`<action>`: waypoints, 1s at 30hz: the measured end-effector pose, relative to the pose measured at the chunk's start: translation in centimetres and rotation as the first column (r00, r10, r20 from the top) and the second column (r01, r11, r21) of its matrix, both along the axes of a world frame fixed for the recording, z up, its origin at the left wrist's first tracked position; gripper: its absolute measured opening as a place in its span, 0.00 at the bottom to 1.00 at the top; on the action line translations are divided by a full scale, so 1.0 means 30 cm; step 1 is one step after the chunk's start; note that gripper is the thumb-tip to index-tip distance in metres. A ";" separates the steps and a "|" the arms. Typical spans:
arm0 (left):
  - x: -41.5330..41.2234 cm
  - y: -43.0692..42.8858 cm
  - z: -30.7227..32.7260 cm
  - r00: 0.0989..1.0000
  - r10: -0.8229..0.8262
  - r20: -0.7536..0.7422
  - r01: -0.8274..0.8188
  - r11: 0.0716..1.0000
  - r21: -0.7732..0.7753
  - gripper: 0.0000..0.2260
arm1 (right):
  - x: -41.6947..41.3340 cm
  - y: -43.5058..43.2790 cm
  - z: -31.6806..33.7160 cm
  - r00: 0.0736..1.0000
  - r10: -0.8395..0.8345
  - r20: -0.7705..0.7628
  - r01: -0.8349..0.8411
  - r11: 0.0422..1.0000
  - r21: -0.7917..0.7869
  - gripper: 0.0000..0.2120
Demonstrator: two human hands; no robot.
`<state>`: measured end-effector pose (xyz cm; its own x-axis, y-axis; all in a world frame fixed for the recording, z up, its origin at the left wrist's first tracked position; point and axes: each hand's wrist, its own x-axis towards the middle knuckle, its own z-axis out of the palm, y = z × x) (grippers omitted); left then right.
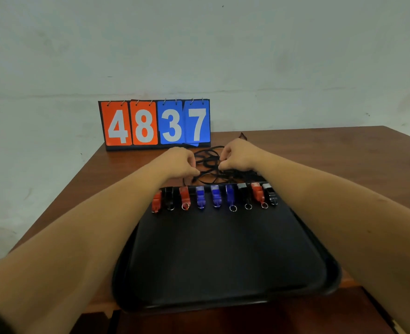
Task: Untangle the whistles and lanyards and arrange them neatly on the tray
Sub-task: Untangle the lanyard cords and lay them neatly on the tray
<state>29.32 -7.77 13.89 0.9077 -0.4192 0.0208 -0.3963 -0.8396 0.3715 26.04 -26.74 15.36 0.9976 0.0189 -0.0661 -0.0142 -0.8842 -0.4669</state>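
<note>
1. The left forearm (78, 225) is reaching in from the lower left corner of the frame and the right forearm (344, 208) from the lower right. Both are angling up toward the centre, one on each side of the tray.
2. A black tray (223, 261) is lying on a brown table (319, 150) and filling the lower middle of the frame.
3. Nine whistles (215, 196) are lying side by side in a row along the tray's far edge, just below the centre of the frame. From frame left they are running red, black, red, three blue, black, red, black. Small metal rings (233, 208) on several of them are pointing toward the camera.
4. The lanyards (211, 162), a loose tangle of black cords, are lying on the table just beyond the tray's far edge, at the centre of the frame, between the two hands.
5. The left hand (180, 162) is hovering at the tangle's left side with its fingers curled in, pinching a strand at the tangle's lower left.
6. The right hand (237, 155) is sitting at the tangle's right side with its fingers curled, pinching a strand near the middle of the tangle.
7. A flip scoreboard (155, 124) is standing at the table's far edge, above and left of centre, showing an orange 4 and 8 and a blue 3 and 7.
8. A pale wall (271, 56) is filling the upper half of the frame.
</note>
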 end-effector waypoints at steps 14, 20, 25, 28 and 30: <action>0.135 -0.054 -0.039 0.994 -0.005 0.112 0.004 1.000 0.012 0.01 | 0.121 -0.081 -0.115 0.997 0.019 0.074 -0.007 0.989 -0.150 0.04; 0.115 -0.069 0.061 0.968 0.123 0.219 -0.030 0.923 -0.383 0.02 | 0.100 -0.165 -0.060 0.954 -0.219 0.203 0.212 0.976 0.058 0.06; 0.046 -0.105 0.172 0.980 0.058 0.191 0.075 0.782 -0.619 0.12 | 0.040 -0.108 0.039 0.976 -0.052 0.212 -0.020 0.945 0.326 0.28; -0.015 -0.127 0.243 0.980 0.002 0.199 0.143 0.690 -0.710 0.12 | 0.020 -0.042 0.091 0.980 0.077 0.184 -0.142 0.916 0.374 0.34; -0.058 -0.127 0.287 0.977 -0.047 0.206 0.188 0.643 -0.743 0.10 | -0.003 -0.020 0.122 0.978 0.054 0.200 -0.122 0.929 0.350 0.30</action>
